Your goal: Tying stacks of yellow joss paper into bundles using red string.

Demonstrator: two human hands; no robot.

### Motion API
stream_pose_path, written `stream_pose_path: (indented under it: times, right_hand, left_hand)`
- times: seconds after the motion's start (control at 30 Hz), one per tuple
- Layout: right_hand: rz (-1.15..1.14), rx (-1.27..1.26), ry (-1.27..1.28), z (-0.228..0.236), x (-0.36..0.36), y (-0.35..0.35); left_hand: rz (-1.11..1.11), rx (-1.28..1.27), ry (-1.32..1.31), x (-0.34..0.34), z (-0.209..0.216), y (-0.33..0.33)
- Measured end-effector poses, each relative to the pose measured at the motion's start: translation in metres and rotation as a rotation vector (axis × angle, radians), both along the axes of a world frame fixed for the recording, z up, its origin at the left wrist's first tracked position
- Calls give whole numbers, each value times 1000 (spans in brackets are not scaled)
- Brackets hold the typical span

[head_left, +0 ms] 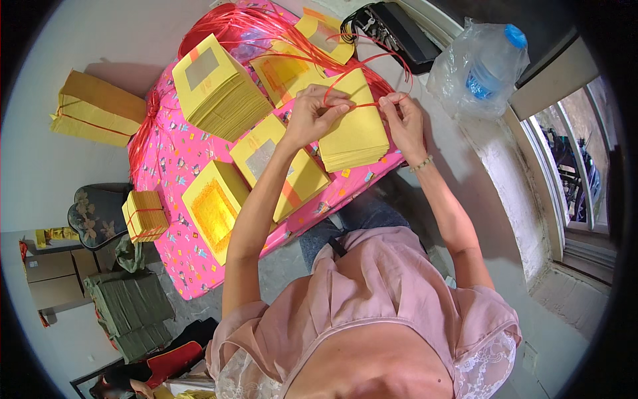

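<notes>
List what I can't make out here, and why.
All in the head view:
Underside of the stack beneath the red string: hidden by the stack itself.
String's pinched parts: covered by fingers of the left hand and right hand.
Table legs: hidden by its top.
Yellow pile: cut off by the lower edge.
Dark items outside: too small.

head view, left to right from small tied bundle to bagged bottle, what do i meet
Small tied paper bundle, orange-square paper stack, nearer silver-square paper stack, plain yellow paper stack, right hand, bagged bottle
</notes>
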State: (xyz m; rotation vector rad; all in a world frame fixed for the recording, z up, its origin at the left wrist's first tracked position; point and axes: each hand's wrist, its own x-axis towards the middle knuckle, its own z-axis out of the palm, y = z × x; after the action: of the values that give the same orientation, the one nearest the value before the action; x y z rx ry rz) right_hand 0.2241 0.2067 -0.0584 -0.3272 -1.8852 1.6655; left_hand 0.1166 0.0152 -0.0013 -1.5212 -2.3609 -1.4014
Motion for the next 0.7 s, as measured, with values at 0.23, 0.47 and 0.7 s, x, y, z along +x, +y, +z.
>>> stream_pose_path:
  times: [0.23,0.47,0.7]
  right_hand:
    - [44,-265,-72,-17,3,3]
    - [101,-330,-148,-29,2,12]
    - [-21,-198,-120,2,24,2]
  left_hand:
    - [39,104,-196,-1,-20,-12]
    - [-14,113,-259,-9,-27,-16]
    - [-44,62,-376,-25,-16,-20]
